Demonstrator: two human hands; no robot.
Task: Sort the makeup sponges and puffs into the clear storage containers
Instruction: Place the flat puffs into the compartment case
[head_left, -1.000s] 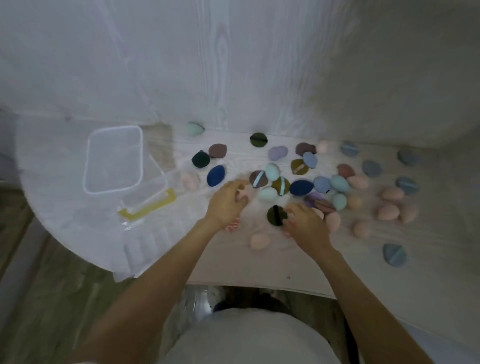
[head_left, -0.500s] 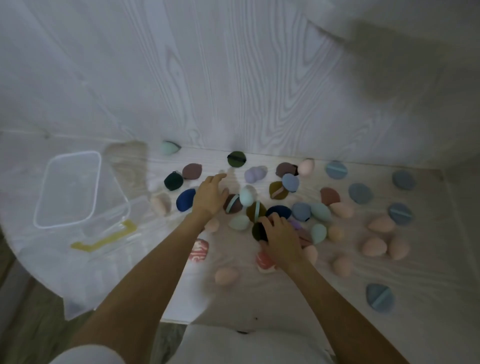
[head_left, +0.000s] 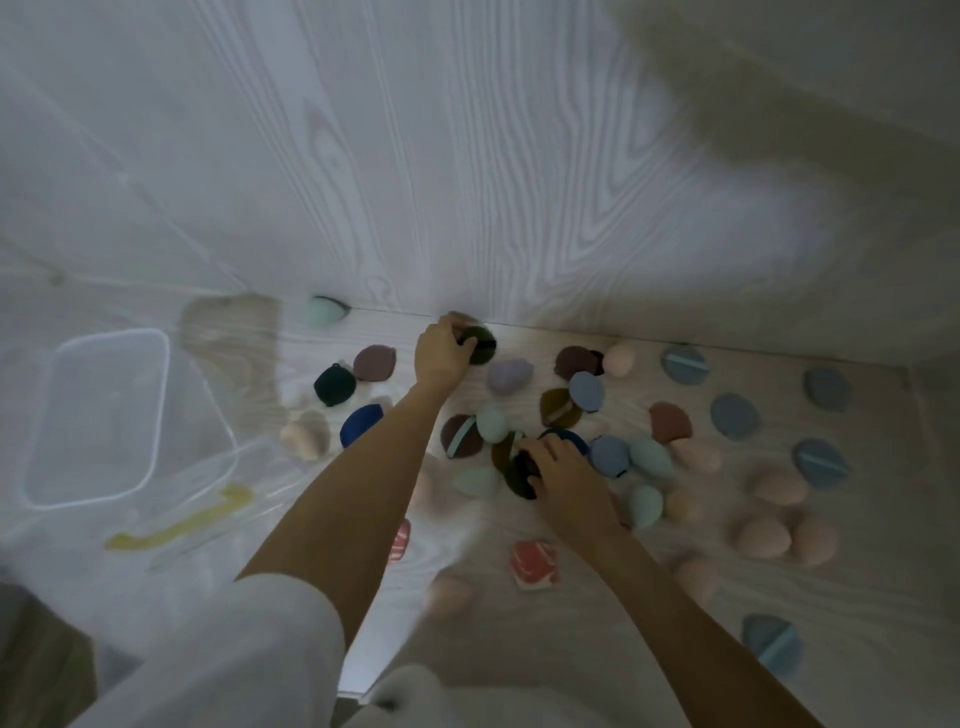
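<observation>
Round dark green puff (head_left: 480, 344) at the back wall is gripped by left hand (head_left: 440, 354), likely for binning. Second dark puff (head_left: 521, 475) is pinched by right hand (head_left: 566, 475). Clear plastic container (head_left: 98, 415) sits left, nothing visible inside.

White sleeve (head_left: 249, 639), bare forearms.

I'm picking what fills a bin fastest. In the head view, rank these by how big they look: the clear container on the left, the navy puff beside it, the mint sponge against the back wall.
1. Clear container, by far the largest.
2. Navy puff.
3. Mint sponge, though it lies farther from the camera, so these two are unsure.
</observation>
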